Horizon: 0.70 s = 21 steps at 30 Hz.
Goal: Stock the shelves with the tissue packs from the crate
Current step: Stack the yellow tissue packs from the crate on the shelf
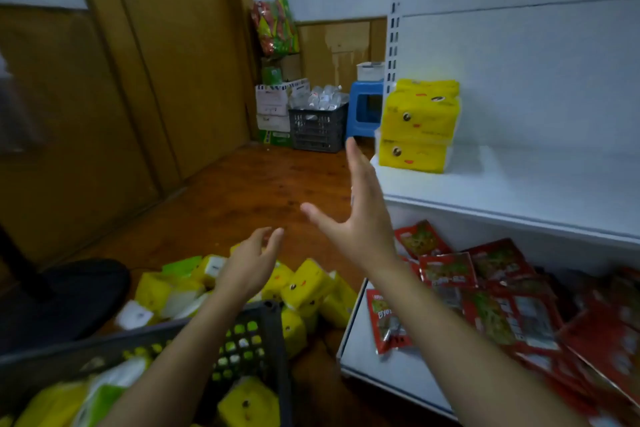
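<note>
Three yellow tissue packs (419, 125) are stacked at the left end of the white shelf (502, 198). My right hand (360, 215) hangs empty in the air just left of that shelf's edge, fingers straight and spread. My left hand (249, 267) is lower, fingers loosely bent, holding nothing, above a heap of yellow and green tissue packs (308, 291) on the floor. The dark plastic crate (266, 333) lies tilted at the bottom left with more packs (247, 406) inside it.
Red snack packets (485, 295) cover the lower shelf. A second grey crate (317, 126) of bottles, a blue stool (365, 111) and stacked cartons stand by the far wall. A dark round base (69, 298) sits at the left. The wooden floor (242, 198) lies between.
</note>
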{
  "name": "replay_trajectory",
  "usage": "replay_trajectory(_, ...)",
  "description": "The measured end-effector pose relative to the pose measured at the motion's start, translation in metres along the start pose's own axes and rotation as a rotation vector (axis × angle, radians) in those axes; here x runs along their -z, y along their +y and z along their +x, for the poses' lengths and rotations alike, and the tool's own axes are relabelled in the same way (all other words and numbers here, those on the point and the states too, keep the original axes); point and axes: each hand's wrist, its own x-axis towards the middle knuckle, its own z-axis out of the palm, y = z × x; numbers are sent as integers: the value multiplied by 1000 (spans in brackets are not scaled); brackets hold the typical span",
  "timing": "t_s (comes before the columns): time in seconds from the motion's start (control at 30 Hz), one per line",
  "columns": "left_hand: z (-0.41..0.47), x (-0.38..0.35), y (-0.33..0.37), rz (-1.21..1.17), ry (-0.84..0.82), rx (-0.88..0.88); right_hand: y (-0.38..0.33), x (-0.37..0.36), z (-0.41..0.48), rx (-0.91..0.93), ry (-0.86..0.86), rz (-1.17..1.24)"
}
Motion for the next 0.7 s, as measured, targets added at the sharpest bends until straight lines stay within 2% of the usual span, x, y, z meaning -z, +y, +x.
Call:
replay_trajectory(0.17,-46,9,-95,-11,21,172,-11,-80,-88,-198,-303,153)
replay_trajectory(0.3,-65,24,-140,107,-88,258,-12,-120,-135,-56,-693,-41)
replay_trajectory(0.47,-80,34,-179,90,-167,300,-19,-154,-168,-82,-1067,-55)
replay_trajectory(0.57,-81,37,-186,81,-169,293,-18,-163,-182,-155,-1208,-87)
replay_trajectory(0.7,-81,37,-184,55,-192,272,-22,-173,-189,-265,-1260,-85)
